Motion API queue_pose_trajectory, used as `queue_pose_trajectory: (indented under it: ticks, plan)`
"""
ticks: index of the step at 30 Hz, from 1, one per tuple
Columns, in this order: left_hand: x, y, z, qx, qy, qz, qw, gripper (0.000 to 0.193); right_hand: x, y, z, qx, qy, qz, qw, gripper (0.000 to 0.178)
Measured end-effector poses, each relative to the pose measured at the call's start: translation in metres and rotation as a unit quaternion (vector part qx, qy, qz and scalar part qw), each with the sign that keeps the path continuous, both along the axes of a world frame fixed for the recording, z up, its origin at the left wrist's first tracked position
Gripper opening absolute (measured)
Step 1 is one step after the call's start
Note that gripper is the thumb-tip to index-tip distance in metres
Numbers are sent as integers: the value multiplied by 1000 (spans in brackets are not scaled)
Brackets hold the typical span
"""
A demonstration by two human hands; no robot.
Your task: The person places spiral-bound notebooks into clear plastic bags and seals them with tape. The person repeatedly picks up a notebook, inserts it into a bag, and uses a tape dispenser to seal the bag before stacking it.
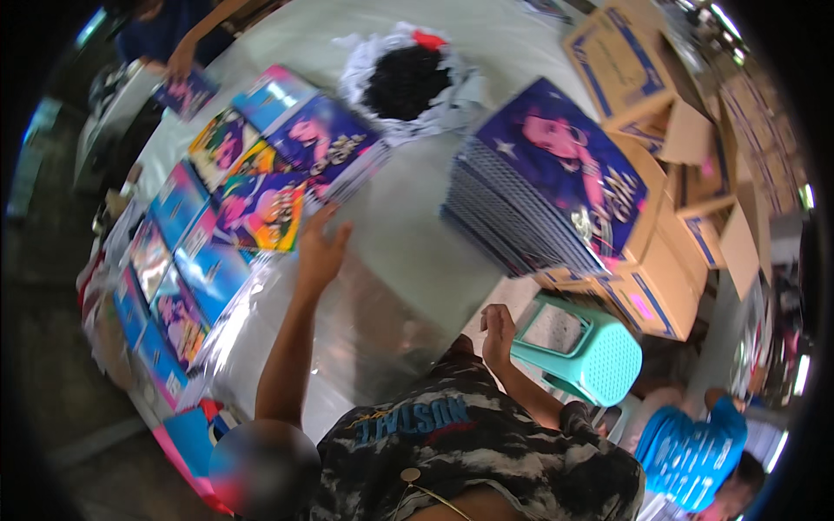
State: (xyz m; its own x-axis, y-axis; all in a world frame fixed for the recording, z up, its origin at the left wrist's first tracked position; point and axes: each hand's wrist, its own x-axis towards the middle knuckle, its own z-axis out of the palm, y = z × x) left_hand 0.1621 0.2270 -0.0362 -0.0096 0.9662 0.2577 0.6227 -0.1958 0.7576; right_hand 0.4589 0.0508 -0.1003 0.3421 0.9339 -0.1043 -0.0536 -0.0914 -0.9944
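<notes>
My left hand [322, 251] is open, its fingers spread beside a notebook with a colourful purple and orange cover [259, 211]; I cannot tell whether they touch it. That notebook lies among several piles of blue and purple notebooks on the left of the table. Close to the table's edge, my right hand [498, 337] hangs with loosely bent fingers and nothing in it. Ahead of it stands a tall stack of spiral notebooks [569, 161] with a purple cover on top. Clear plastic sheeting [356, 304] lies on the table between my arms.
A bundle of white cloth with black material [406, 82] sits at the far side. Cardboard boxes [647, 295] are piled at the right, above a turquoise stool [599, 356]. Another person's hand [181, 65] holds a notebook at far left. Someone in a blue shirt [692, 456] is at lower right.
</notes>
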Motion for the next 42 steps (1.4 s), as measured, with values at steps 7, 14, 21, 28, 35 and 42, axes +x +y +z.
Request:
queue_pose_trajectory:
  ticks: [7,14,21,28,35,42]
  plan:
    - [3,39,20,70,136,56,987,55,-42,82,108,149,-56,388,908,17]
    - [-15,94,-56,145,384,66,910,63,-78,79,221,391,278,686,547,43]
    - [6,82,-23,136,326,84,932,46,-51,44,254,402,272,725,489,47]
    - [-8,78,-19,83,368,40,925,48,-48,-9,254,362,321,672,561,36]
    - [-49,112,-32,2,227,-13,974,41,-51,-27,245,380,206,535,726,33]
    - [24,-14,107,175,-176,197,949,61,-68,22,160,31,293,322,900,63]
